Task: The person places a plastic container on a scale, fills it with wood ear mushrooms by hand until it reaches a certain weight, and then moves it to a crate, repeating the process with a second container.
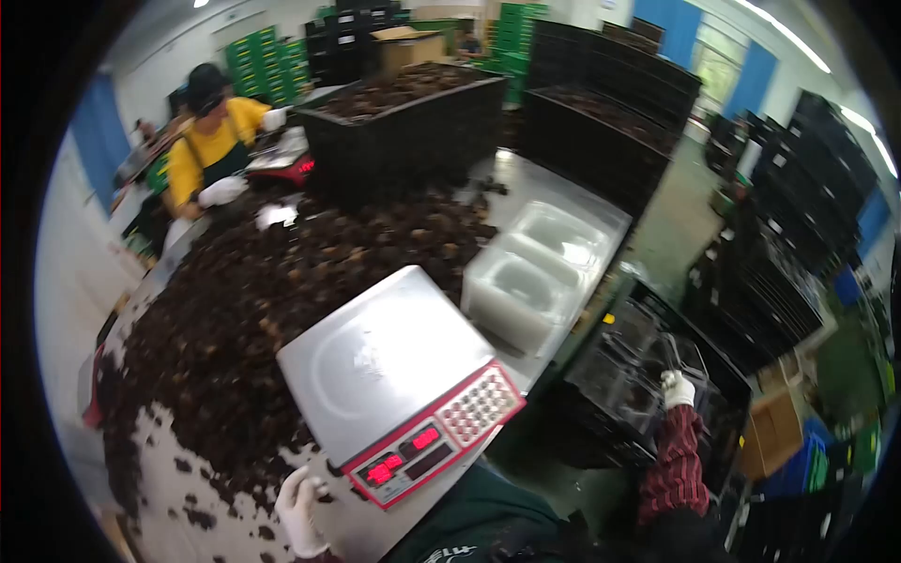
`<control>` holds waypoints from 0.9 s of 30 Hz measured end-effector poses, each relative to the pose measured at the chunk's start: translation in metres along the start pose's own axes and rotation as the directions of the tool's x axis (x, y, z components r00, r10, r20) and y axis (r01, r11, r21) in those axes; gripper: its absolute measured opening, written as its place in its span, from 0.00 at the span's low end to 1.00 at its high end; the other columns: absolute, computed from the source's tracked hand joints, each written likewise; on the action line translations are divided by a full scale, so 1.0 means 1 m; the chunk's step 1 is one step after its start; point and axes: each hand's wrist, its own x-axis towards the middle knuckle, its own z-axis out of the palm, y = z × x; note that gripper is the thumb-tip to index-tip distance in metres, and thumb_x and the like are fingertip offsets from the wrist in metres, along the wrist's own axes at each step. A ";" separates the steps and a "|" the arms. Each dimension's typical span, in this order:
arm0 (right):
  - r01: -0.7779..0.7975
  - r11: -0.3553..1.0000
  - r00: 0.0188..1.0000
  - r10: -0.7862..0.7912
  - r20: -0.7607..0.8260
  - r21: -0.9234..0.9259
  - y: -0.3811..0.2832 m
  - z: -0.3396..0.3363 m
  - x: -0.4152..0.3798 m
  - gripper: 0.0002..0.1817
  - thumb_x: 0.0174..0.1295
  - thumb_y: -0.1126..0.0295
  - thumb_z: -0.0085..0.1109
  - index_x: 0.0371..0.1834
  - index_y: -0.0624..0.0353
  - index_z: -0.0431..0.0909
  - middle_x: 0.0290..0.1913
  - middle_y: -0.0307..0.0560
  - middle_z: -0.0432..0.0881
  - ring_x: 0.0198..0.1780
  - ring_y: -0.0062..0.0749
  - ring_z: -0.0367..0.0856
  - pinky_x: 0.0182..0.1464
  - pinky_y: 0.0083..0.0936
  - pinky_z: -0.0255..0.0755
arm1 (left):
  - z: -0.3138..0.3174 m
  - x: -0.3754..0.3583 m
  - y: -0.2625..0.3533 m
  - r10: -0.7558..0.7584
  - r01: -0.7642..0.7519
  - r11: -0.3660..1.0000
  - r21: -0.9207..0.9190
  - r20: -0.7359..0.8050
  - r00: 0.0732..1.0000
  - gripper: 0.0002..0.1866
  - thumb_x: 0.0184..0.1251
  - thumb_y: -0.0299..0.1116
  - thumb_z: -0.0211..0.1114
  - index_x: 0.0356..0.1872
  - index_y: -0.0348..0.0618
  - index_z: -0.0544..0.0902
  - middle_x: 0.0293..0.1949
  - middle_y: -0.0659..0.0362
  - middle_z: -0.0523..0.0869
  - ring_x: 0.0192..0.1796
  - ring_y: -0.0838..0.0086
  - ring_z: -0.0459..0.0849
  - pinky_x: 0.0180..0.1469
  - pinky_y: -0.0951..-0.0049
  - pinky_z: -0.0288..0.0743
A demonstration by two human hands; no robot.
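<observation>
A red and silver weighing scale (389, 361) with lit red digits stands tilted in view on the metal table, its pan bare. Near its lower left corner is my left hand (298, 511), white-gloved, fingers bent apart and holding nothing, beside a few dark pieces. A wide heap of dark brown pieces (216, 347) spreads behind and left of the scale. My right hand (677, 388), also gloved, reaches out at the right over a black crate (582, 361) of clear plastic containers (624, 371). Its fingers are closed at the edge of a clear container.
Stacked clear trays (535, 272) stand right of the scale. Large black bins (404, 131) of dark pieces are behind the heap. A co-worker in yellow (208, 141) is at the far left by another scale. Black crates (798, 188) and a cardboard box (771, 433) are at the right.
</observation>
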 end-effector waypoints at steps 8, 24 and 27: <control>0.617 0.721 0.762 -0.447 0.469 -0.316 -0.087 0.247 -0.163 0.18 0.72 0.61 0.46 0.29 0.61 0.78 0.15 0.40 0.73 0.13 0.21 0.67 0.18 0.18 0.59 | 0.003 0.073 0.024 0.495 -0.496 0.667 0.557 0.166 0.853 0.16 0.57 0.20 0.62 0.48 0.41 0.83 0.45 0.54 0.83 0.46 0.69 0.82 0.51 0.74 0.74; 0.977 -0.038 0.189 -0.279 0.941 -0.208 -0.047 0.358 -0.207 0.16 0.57 0.61 0.65 0.23 0.64 0.75 0.22 0.57 0.75 0.25 0.54 0.74 0.30 0.41 0.67 | -0.062 0.082 -0.022 0.352 -0.442 0.119 0.889 0.378 0.856 0.23 0.52 0.40 0.69 0.52 0.58 0.80 0.61 0.57 0.73 0.62 0.46 0.67 0.63 0.49 0.61; 0.986 0.028 0.168 -0.293 0.941 -0.167 -0.047 0.357 -0.207 0.15 0.58 0.64 0.64 0.23 0.65 0.75 0.22 0.58 0.74 0.24 0.52 0.74 0.29 0.40 0.65 | -0.077 0.045 -0.022 0.321 -0.435 0.141 0.889 0.375 0.870 0.27 0.50 0.36 0.70 0.56 0.60 0.78 0.62 0.58 0.72 0.63 0.46 0.67 0.65 0.50 0.60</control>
